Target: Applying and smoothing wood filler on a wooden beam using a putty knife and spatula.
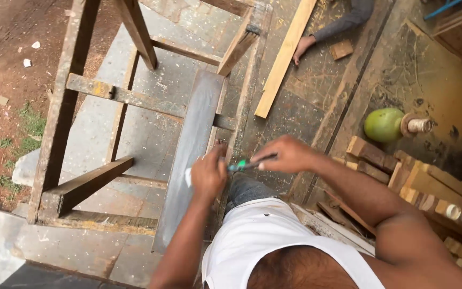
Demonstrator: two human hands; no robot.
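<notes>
The right hand [290,154] is pinching a slim dark tool with a green tip [251,162], fingers closed tight round its far end, and the green tip is pointing across at the left hand [208,175]. The left hand is curling shut too, gripping something small and pale [188,176] that is peeking out at its outer edge; what that is I cannot tell. The two hands are meeting almost knuckle to knuckle, the tool bridging them.

Directly beneath and just left of the left hand, a long grey plank [191,150] is lying across a rough wooden trestle frame [76,85], running away from the person. Beyond the right hand, a pale timber board [284,56] is resting on the stained floor, and another person's hand [301,47] is pressing down just beside it. Off to the right of the grip, a green coconut [383,124] is sitting next to stacked wood offcuts [402,171].
</notes>
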